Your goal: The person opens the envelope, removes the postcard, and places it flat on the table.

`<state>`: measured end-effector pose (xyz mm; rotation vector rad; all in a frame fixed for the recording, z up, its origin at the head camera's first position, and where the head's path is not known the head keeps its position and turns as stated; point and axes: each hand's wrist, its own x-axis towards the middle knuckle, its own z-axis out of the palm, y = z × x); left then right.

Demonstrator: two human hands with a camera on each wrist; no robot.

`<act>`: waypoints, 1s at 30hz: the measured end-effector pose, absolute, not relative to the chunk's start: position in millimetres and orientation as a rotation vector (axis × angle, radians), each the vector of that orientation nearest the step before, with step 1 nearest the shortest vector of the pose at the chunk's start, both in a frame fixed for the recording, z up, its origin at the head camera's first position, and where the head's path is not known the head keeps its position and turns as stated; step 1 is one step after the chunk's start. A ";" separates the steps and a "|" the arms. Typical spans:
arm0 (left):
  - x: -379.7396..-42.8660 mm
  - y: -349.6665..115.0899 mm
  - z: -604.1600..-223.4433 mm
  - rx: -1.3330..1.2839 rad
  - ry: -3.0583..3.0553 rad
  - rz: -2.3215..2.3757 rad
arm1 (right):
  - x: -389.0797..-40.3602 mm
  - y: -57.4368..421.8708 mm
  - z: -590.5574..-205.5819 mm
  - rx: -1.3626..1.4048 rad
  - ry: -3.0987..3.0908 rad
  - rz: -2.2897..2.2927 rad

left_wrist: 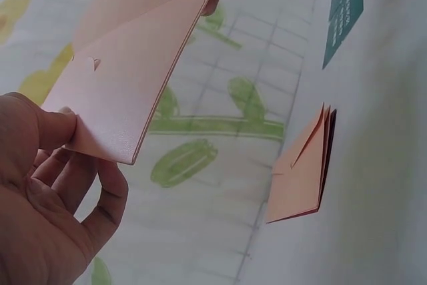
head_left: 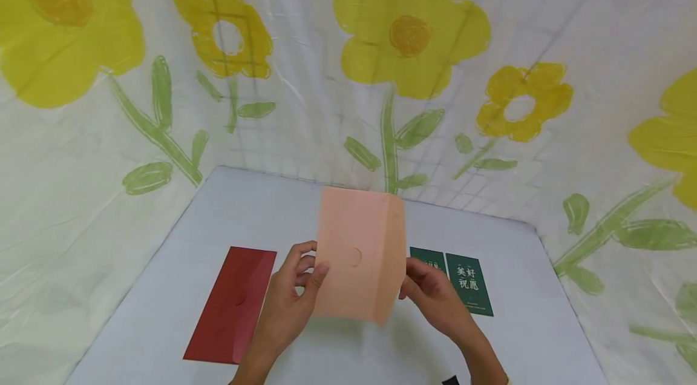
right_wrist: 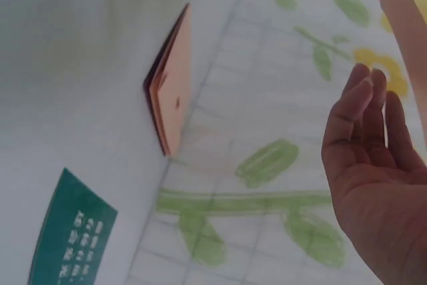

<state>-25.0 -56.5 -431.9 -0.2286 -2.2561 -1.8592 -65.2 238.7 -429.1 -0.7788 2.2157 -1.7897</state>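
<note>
One envelope [head_left: 350, 221]; L hand [head_left: 290, 297] pinches edge; R hand [head_left: 435, 294] opp.

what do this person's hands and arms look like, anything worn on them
Both the left hand and right hand are ungloved and no rings show. The visible forearms are bare; a pale sliver by the right one, at the head view's bottom edge, may be a sleeve.

Left hand [head_left: 288, 300] pinching, thumb [left_wrist: 57, 127] opposing fingers [left_wrist: 110, 201]; right hand [head_left: 438, 297] apart, fingers bent.

Curtained-off work spot, room type unclear: flower-printed sheeting [head_left: 305, 100] behind and beside white tabletop [head_left: 261, 209].
</note>
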 end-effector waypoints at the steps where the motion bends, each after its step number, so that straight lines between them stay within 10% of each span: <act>1: -24.9 -56.2 -431.5 -0.229 -2.259 -1.863 | -64.5 236.2 -429.0 -0.792 2.192 -1.805; 30: -21.4 -20.7 -430.3 -0.269 -2.371 -1.392 | -45.3 205.3 -424.7 -0.728 2.215 -1.867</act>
